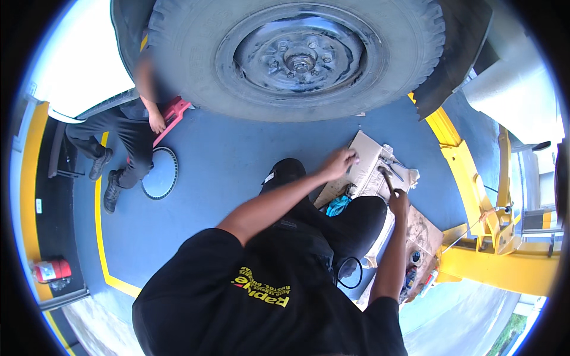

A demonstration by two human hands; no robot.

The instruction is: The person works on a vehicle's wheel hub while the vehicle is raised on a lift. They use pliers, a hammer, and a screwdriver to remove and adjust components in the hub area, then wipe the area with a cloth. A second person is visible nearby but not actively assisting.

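Observation:
My right hand is closed around the handle of a hammer-like tool, its dark head lying over the cardboard. My left hand is raised above the cardboard's left part, fingers curled together; whether something small sits in them I cannot make out. Beside the tool, several metal hand tools lie on the cardboard. A crumpled turquoise cloth is next to my knee. Ahead of me hangs a large wheel with a treaded tire and a bolted hub, apart from both hands.
A yellow lift arm stands on the right. Stained cardboard with bottles and small items lies by my right forearm. To the left, another person sits near a red stand and a round grey disc. A fire extinguisher is far left.

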